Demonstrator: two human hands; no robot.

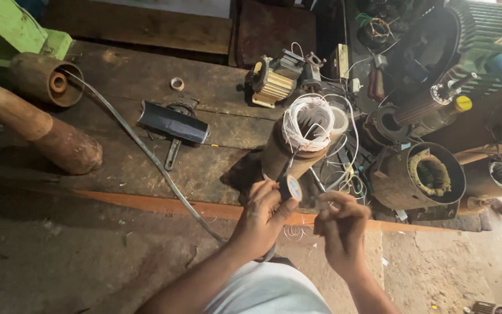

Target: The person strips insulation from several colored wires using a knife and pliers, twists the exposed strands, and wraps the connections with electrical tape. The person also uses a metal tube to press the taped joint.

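Observation:
My left hand [262,218] grips a small roll of black tape [290,188] at the front edge of a wooden workbench [146,151]. My right hand [341,229] is just to its right, fingers pinched together on what looks like the tape's free end or a thin wire; I cannot tell which. Right behind both hands stands a motor stator [297,145] with a bundle of white winding wires [309,119] sticking out of its top.
Other stators [431,174] and motor parts crowd the bench's right side. A small motor [274,78] sits behind. A dark folded sheet [172,122], a metal strap [146,154], a wooden mallet [36,128] and a green machine [13,29] lie left. Another person's hand [501,206] shows far right.

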